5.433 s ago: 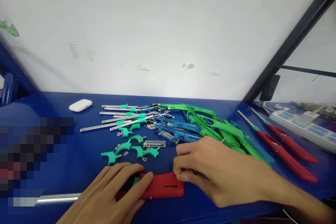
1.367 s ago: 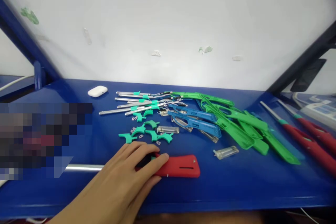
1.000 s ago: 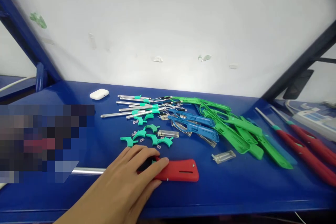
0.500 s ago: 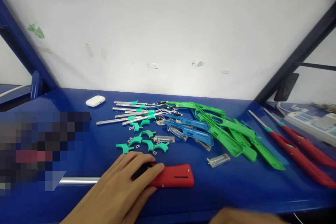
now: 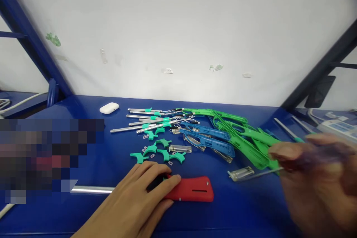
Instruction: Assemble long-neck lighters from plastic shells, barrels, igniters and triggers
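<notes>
My left hand (image 5: 139, 193) is wrapped over the front of a red long-necked lighter (image 5: 195, 189), which lies flat on the blue table. Its slotted handle end sticks out to the right, and its silver tube (image 5: 93, 189) runs out to the left. My right hand (image 5: 315, 178), smeared by motion, grips a screwdriver (image 5: 267, 172) with a dark purplish handle. The thin shaft points left, towards a clear fuel tank (image 5: 241, 173). Beyond my left hand lie several teal triggers (image 5: 150, 150) and small metal clips.
Silver lighter tubes with wires (image 5: 147, 122) lie at the back, beside blue shell halves (image 5: 206, 137) and green shell halves (image 5: 237, 143). A white case (image 5: 109, 108) sits at back left. At far right is a white power strip (image 5: 338, 128). A pixelated patch covers the left edge.
My right hand has risen from the bottom edge to the right side, now showing a screwdriver. My left hand keeps its hold on the red lighter. The view has shifted slightly.
</notes>
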The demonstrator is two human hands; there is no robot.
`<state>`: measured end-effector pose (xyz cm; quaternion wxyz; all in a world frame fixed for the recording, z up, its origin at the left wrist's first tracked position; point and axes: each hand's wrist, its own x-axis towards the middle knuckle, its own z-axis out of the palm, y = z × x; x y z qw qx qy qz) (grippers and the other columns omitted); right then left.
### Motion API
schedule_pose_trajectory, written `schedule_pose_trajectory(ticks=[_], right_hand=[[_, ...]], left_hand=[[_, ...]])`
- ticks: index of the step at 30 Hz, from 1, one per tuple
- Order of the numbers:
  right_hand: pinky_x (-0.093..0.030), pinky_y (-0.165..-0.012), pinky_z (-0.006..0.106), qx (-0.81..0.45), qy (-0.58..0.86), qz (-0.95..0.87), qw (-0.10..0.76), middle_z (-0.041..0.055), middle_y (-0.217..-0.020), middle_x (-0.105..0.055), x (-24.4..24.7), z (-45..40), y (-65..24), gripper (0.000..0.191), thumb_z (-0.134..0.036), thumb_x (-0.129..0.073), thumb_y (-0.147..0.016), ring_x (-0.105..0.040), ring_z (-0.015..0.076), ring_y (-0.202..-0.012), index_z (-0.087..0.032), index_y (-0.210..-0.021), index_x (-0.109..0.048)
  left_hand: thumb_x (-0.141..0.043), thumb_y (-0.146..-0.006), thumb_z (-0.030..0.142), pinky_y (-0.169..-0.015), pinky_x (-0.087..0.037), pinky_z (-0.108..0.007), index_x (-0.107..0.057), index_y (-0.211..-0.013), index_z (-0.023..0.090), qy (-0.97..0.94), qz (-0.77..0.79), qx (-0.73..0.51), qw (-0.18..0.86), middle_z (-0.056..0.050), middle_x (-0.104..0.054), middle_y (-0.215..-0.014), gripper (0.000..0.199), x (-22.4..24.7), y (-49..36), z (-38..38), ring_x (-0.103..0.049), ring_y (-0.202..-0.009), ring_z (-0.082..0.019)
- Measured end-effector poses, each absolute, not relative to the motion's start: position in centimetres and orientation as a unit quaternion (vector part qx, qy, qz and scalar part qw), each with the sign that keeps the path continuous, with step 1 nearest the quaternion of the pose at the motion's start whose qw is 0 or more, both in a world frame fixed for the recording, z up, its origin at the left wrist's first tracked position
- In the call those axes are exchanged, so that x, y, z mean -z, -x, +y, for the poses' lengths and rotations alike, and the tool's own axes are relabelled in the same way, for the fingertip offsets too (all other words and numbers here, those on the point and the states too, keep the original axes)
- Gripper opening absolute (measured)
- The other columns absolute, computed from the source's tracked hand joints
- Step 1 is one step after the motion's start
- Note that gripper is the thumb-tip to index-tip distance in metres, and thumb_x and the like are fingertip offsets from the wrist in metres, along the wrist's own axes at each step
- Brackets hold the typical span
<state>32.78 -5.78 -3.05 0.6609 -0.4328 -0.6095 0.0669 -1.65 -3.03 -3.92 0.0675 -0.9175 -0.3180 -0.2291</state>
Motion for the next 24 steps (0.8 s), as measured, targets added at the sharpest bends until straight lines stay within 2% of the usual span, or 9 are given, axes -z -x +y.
schedule_pose_trajectory(ticks=[2, 4, 6, 9, 13, 19, 24], right_hand=[[-0.074, -0.074, 0.034, -0.078, 0.425, -0.584, 0.687, 0.0015, -0.097, -0.085, 2.9, -5.7, -31.5, 0.031, -0.029, -0.080, -0.104, -0.083, 0.0225, -0.081, -0.037, -0.134, -0.080], [-0.073, -0.069, 0.028, -0.097, 0.416, -0.596, 0.680, 0.0004, -0.094, -0.086, 2.3, -5.7, -30.2, 0.029, -0.025, -0.083, -0.102, -0.083, 0.0187, -0.076, -0.032, -0.130, -0.083], [-0.072, -0.068, 0.022, -0.102, 0.416, -0.606, 0.671, -0.0026, -0.093, -0.087, 1.8, -5.7, -29.1, 0.025, -0.025, -0.082, -0.104, -0.084, 0.0154, -0.075, -0.032, -0.128, -0.083], [-0.071, -0.076, 0.017, -0.103, 0.417, -0.599, 0.676, -0.0067, -0.095, -0.089, 1.3, -5.6, -28.3, 0.021, -0.029, -0.082, -0.106, -0.085, 0.0116, -0.077, -0.035, -0.126, -0.083], [-0.070, -0.085, 0.014, -0.134, 0.398, -0.616, 0.666, -0.0082, -0.100, -0.089, 1.4, -5.6, -27.8, 0.023, -0.028, -0.079, -0.109, -0.086, 0.0086, -0.082, -0.037, -0.131, -0.079], [-0.070, -0.082, 0.014, -0.149, 0.401, -0.637, 0.642, -0.0085, -0.102, -0.089, 1.5, -5.8, -27.3, 0.024, -0.028, -0.079, -0.109, -0.086, 0.0088, -0.082, -0.038, -0.131, -0.078], [-0.070, -0.084, 0.014, -0.134, 0.396, -0.627, 0.658, -0.0087, -0.101, -0.089, 1.4, -5.6, -27.3, 0.024, -0.028, -0.079, -0.109, -0.085, 0.0086, -0.082, -0.038, -0.132, -0.078]], left_hand=[[-0.038, -0.124, 0.037, -0.109, -0.067, -0.036, -0.038, -0.177, 0.041, 0.916, -0.317, 0.235, 0.071, 0.005, -0.077, -0.147, 0.052, 4.8, 1.9, -2.9, -0.075, -0.131, -0.019], [-0.039, -0.124, 0.040, -0.111, -0.065, -0.032, -0.036, -0.177, 0.042, 0.913, -0.315, 0.248, 0.071, 0.006, -0.076, -0.147, 0.053, 5.6, 2.1, -2.6, -0.074, -0.130, -0.018], [-0.043, -0.124, 0.041, -0.112, -0.061, -0.027, -0.038, -0.177, 0.042, 0.912, -0.311, 0.257, 0.067, 0.006, -0.077, -0.147, 0.053, 6.0, 2.2, -2.3, -0.074, -0.128, -0.016], [-0.046, -0.123, 0.042, -0.112, -0.057, -0.023, -0.041, -0.175, 0.042, 0.913, -0.301, 0.266, 0.068, 0.006, -0.078, -0.144, 0.053, 5.9, 2.1, -1.9, -0.074, -0.126, -0.015], [-0.047, -0.123, 0.042, -0.111, -0.056, -0.022, -0.041, -0.176, 0.043, 0.912, -0.300, 0.270, 0.071, 0.006, -0.078, -0.143, 0.053, 5.5, 2.0, -1.9, -0.073, -0.126, -0.015], [-0.046, -0.123, 0.042, -0.112, -0.054, -0.023, -0.042, -0.175, 0.042, 0.911, -0.304, 0.266, 0.078, 0.008, -0.077, -0.146, 0.052, 5.8, 2.0, -2.1, -0.071, -0.129, -0.015], [-0.045, -0.123, 0.039, -0.114, -0.054, -0.025, -0.039, -0.177, 0.041, 0.915, -0.304, 0.257, 0.073, 0.007, -0.076, -0.148, 0.054, 5.9, 2.1, -2.3, -0.071, -0.130, -0.017]])
